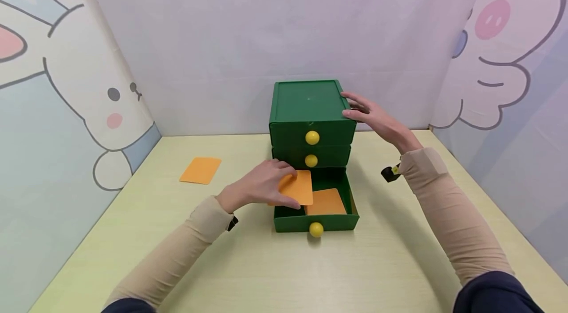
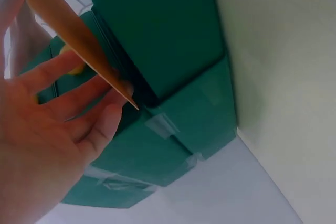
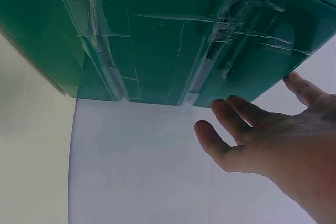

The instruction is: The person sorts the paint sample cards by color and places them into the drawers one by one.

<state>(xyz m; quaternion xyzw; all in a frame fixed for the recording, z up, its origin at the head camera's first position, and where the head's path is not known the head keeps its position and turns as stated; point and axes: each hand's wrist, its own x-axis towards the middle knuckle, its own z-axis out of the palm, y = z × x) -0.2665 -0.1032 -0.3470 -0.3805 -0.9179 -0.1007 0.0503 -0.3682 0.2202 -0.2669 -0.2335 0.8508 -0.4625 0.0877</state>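
A green three-drawer cabinet [image 1: 308,103] stands at the back of the table, its bottom drawer [image 1: 290,225] pulled out. My left hand [image 1: 262,182] pinches a flat orange card [image 1: 299,188] between thumb and fingers, above the left side of that drawer. Another orange card [image 1: 326,202] lies inside the drawer, partly overlapped by the held one. In the left wrist view the held card [image 2: 79,32] appears nearly edge-on against the fingers. My right hand [image 1: 377,118] rests at the cabinet's top right edge with relaxed fingers; the right wrist view shows this hand [image 3: 268,135] beside the taped cabinet side.
A third orange card [image 1: 200,170] lies on the table left of the cabinet. Each drawer has a yellow round knob [image 1: 312,137]. Cartoon-printed sheets [image 1: 199,47] wall off the back and both sides. Clear tape [image 3: 205,64] runs along the cabinet's seams.
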